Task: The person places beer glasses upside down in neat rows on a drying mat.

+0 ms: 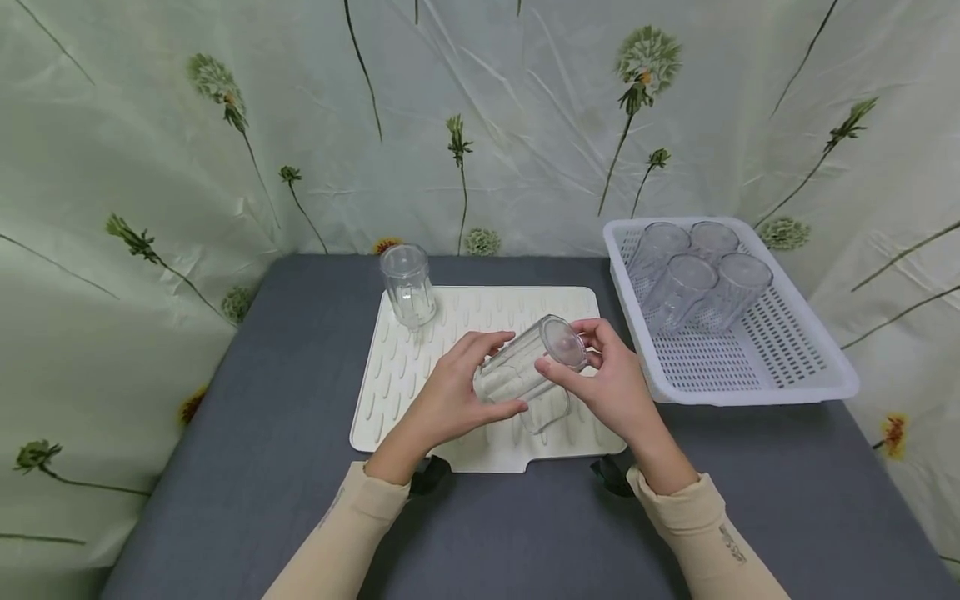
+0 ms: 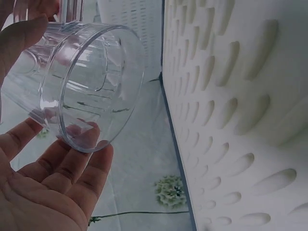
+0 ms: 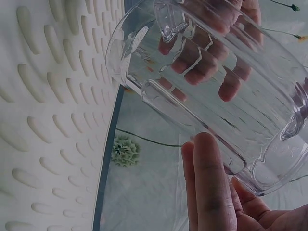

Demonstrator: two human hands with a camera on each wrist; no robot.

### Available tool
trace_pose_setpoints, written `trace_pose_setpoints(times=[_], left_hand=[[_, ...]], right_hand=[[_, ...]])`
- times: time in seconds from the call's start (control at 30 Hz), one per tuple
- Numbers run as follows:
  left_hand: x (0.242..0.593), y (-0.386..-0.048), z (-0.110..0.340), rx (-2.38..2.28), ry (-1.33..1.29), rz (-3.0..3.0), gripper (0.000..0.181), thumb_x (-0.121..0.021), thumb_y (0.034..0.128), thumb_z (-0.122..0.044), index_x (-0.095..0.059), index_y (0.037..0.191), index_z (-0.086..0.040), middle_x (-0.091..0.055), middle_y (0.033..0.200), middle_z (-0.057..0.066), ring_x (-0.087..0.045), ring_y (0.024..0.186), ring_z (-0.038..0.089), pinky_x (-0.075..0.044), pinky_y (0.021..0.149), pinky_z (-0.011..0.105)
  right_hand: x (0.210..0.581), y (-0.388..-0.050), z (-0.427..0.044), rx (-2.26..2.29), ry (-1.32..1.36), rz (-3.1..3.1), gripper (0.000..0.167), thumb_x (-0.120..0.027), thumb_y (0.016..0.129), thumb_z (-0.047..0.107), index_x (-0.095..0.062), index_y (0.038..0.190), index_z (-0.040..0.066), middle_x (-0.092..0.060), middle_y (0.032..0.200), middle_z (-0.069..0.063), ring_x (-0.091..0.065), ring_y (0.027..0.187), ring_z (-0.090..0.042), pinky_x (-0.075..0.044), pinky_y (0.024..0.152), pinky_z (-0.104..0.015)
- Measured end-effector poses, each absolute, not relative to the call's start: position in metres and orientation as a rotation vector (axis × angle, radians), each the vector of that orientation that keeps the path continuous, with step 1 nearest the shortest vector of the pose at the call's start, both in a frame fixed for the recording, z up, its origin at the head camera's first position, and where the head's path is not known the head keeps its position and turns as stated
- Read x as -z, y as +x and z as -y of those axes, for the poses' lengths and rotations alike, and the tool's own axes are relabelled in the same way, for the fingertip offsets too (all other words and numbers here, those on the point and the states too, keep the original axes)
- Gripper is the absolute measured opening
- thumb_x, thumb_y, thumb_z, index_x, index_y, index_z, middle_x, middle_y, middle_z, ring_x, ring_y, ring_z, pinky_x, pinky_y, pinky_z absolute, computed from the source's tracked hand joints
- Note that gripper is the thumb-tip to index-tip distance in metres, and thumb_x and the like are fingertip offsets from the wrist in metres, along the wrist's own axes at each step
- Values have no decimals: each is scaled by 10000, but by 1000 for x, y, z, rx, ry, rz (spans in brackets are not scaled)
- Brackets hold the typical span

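Both hands hold a clear glass mug (image 1: 517, 367), tilted on its side above a white ribbed drying mat (image 1: 468, 460). My left hand (image 1: 456, 390) spans the mug near its rim, thumb on the near side and fingers on the far side. At the base end, my right hand (image 1: 613, 377) grips the mug between thumb and fingers. The mug's handle (image 1: 553, 414) hangs toward the mat. In the left wrist view the open mouth of the mug (image 2: 103, 91) faces the mat side. Another glass mug (image 1: 408, 287) stands upside down at the mat's back left corner.
To the right stands a white plastic basket (image 1: 757, 392) with several upturned glass mugs (image 1: 678, 292) in its back part. A dark grey cloth (image 1: 292, 367) covers the table. Behind it hangs a flower-printed curtain (image 1: 525, 125).
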State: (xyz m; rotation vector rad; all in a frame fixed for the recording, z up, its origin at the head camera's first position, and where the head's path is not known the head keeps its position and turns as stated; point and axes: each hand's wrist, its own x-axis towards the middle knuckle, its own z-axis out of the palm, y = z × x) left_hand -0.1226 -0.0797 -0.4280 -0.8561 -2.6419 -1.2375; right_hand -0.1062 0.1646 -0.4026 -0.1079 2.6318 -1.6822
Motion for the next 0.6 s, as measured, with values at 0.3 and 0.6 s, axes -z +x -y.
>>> trace_pose_setpoints(times=[0.3,0.6], left_hand=[[430,-126,75,1177,-825,2669,855,-972,796,-354,-565,1526,-175,-655,1383,56,-665,1154,216,-611,936,433],[432,-131,69,1019,-796,2657,869,-981,767,-397,-576,1500,-165,-682,1338,56,-692,1126,235,-623,909,448]], right_hand=[[402,-108,-157,1649,-109,-2700,674,-848,907,360,-512,1419,78,-610,1248,-150,-667,1140,-312,-543,1011,-507],[400,-111,-153,1624,-85,-2755,693,-865,887,380,-521,1404,72,-623,1272,-161,-631,1215,-328,-495,1142,-567]])
